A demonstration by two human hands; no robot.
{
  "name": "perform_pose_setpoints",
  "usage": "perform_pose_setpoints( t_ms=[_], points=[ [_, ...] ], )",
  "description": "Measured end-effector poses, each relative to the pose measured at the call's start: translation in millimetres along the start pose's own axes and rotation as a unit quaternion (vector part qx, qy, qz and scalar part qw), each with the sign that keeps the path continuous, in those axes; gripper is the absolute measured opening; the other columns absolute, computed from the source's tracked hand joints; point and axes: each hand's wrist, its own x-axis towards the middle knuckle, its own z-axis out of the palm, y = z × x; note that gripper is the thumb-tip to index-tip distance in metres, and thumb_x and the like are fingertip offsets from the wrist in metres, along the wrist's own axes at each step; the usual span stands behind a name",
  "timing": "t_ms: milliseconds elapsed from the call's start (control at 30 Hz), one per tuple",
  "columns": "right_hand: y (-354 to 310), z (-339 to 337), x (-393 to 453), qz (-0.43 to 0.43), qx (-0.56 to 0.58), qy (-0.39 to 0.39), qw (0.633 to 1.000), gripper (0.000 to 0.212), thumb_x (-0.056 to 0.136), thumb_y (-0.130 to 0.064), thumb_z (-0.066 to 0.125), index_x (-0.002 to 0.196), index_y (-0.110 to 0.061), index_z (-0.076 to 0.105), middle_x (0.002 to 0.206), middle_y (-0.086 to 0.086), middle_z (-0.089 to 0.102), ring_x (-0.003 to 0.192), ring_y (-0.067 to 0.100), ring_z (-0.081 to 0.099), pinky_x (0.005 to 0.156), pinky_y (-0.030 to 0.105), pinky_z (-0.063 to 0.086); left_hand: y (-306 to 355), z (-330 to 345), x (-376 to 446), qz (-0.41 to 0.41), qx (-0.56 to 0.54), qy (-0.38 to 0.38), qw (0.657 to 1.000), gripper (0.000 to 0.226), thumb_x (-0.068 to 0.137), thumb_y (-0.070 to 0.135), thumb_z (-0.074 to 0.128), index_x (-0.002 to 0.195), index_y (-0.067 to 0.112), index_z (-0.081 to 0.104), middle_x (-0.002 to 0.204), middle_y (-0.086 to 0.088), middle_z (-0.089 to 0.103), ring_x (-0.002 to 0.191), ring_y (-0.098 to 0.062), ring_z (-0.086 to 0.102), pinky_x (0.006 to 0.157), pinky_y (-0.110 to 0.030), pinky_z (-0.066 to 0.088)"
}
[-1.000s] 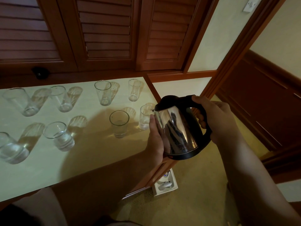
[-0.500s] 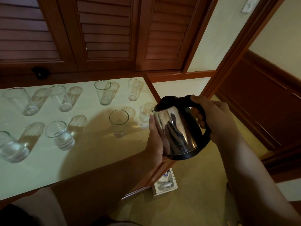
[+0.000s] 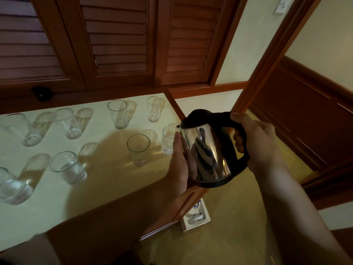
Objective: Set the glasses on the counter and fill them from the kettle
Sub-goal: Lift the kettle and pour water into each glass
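Note:
A shiny steel kettle (image 3: pixel 210 150) with a black lid and handle hangs upright over the counter's right end. My right hand (image 3: pixel 256 142) grips its black handle. My left hand (image 3: pixel 181 165) lies flat against the kettle's left side, steadying it. Several clear glasses stand upright in two rows on the pale counter (image 3: pixel 107 180). The nearest glass (image 3: pixel 169 139) is just left of the spout, and another glass (image 3: pixel 138 149) stands beside it. The two front-left glasses (image 3: pixel 68 168) (image 3: pixel 11 186) hold water. No water is running from the spout.
Dark louvred wooden doors (image 3: pixel 118 39) rise behind the counter. A small black object (image 3: pixel 41 93) sits on the ledge at the back left. On the carpet below the counter's right end lies a white box (image 3: pixel 195 219). A wooden door frame (image 3: pixel 267 54) stands to the right.
Almost nothing has shifted. The kettle and both hands hold the same place beside the counter's right end.

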Motion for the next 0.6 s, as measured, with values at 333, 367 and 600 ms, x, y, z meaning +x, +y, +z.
perform_pose_setpoints(
  t_ms=[333, 367, 600],
  points=[
    [-40.8, -4.8, 15.1, -0.099, 0.057, 0.052, 0.992, 0.06, 0.097, -0.028, 0.067, 0.1, 0.031, 0.055, 0.058, 0.01, 0.038, 0.048, 0.02, 0.031, 0.046, 0.023, 0.029, 49.4, 27.9, 8.2, 0.03, 0.027, -0.049, 0.998, 0.077, 0.093, 0.08, 0.035, 0.154, 0.034, 0.048, 0.156, -0.012, 0.053, 0.142, -0.036, 0.051, 0.119, -0.062, 0.036],
    [-43.9, -5.7, 18.5, -0.108, 0.06, 0.051, 0.991, 0.061, 0.097, -0.028, 0.066, 0.099, 0.032, 0.055, 0.058, 0.012, 0.038, 0.047, 0.021, 0.031, 0.047, 0.021, 0.031, 54.8, 31.5, 11.2, 0.046, 0.051, -0.051, 0.996, 0.077, 0.092, 0.081, 0.035, 0.154, 0.037, 0.048, 0.154, -0.008, 0.056, 0.14, -0.033, 0.054, 0.118, -0.061, 0.039],
    [-57.1, -8.9, 60.9, -0.101, 0.095, 0.051, 0.989, 0.047, 0.089, -0.036, 0.068, 0.093, 0.011, 0.066, 0.058, 0.004, 0.043, 0.048, 0.019, 0.032, 0.048, 0.027, 0.027, 90.5, 47.0, 38.4, 0.075, 0.089, -0.062, 0.991, 0.058, 0.093, 0.076, 0.038, 0.13, 0.044, 0.07, 0.128, 0.007, 0.076, 0.131, -0.022, 0.063, 0.12, -0.056, 0.037]
  ],
)
